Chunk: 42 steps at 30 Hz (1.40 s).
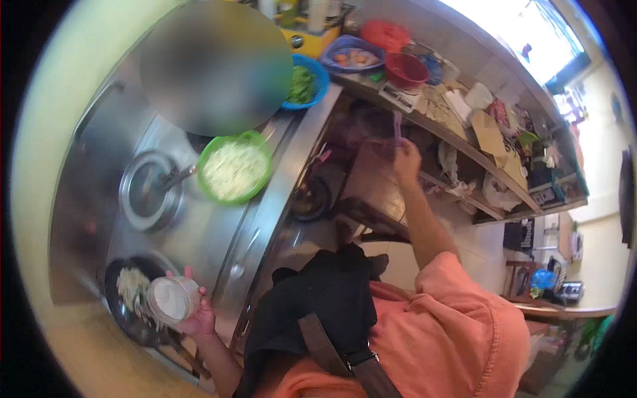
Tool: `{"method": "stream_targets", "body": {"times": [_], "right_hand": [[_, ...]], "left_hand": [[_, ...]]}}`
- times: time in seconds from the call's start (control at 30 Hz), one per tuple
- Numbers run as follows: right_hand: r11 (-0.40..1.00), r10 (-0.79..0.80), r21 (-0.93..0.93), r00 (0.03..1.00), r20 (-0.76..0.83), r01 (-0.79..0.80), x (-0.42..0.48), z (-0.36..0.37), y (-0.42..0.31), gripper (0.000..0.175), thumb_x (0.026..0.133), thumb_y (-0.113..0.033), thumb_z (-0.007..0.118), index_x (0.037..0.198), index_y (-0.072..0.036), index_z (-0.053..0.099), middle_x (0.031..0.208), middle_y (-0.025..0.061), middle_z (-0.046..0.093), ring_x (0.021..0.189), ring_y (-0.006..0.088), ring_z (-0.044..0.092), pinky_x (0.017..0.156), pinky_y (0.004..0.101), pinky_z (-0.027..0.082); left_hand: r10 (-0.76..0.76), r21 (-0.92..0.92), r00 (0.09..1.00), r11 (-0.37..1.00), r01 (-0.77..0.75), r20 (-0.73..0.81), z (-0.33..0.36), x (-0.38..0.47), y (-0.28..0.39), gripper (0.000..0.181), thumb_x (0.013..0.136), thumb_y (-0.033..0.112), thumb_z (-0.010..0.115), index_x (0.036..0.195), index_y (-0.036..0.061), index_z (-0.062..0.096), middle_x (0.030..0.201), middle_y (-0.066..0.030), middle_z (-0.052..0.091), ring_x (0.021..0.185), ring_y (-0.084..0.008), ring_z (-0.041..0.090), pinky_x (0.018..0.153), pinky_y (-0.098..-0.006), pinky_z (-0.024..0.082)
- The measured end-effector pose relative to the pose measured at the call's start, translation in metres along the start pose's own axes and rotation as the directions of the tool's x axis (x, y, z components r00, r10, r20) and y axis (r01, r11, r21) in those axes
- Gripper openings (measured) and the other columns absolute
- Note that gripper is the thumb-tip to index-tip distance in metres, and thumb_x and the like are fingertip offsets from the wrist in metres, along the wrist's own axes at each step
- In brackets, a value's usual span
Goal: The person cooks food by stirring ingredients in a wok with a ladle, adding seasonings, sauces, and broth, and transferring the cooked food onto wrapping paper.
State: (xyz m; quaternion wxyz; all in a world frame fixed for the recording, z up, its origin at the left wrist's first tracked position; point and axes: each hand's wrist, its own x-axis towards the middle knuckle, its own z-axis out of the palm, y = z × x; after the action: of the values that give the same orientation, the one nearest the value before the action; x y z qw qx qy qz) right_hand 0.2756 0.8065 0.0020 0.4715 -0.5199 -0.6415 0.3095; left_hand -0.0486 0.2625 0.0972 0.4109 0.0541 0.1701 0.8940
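My left hand (201, 316) grips a clear round tub (173, 300) holding white powder or grains; I cannot tell what it is. The tub is above the near edge of a black wok (119, 303), which contains a pale cooked food (132, 287), perhaps sliced onion or cabbage. My right hand (407, 158) is stretched out toward the wooden shelf, its fingers closed on a slim purple utensil handle (397, 127). The handle's far end meets the shelf edge in this view, and its kind is unclear.
On the steel counter (219, 229) stand a green bowl (235, 168) of shredded pale food and a metal pot (149, 191) with a ladle. A blue bowl (304, 82) holds leafy greens. Baskets and packets crowd the wooden shelf (438, 112). A blurred patch hides the far counter.
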Motion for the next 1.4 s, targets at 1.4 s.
{"method": "stream_targets", "body": {"times": [1.4], "right_hand": [[0.808, 0.381, 0.144, 0.694, 0.611, -0.571, 0.183, -0.091, 0.017, 0.058, 0.083, -0.036, 0.062, 0.131, -0.009, 0.043, 0.119, 0.0167, 0.051, 0.111, 0.0263, 0.05, 0.094, 0.0358, 0.04]], "left_hand": [[-0.444, 0.783, 0.891, 0.588, 0.205, 0.099, 0.165, 0.29, -0.593, 0.048, 0.092, 0.048, 0.045, 0.13, 0.0189, 0.04, 0.117, -0.005, 0.054, 0.102, -0.0203, 0.056, 0.081, -0.0449, 0.048]]}}
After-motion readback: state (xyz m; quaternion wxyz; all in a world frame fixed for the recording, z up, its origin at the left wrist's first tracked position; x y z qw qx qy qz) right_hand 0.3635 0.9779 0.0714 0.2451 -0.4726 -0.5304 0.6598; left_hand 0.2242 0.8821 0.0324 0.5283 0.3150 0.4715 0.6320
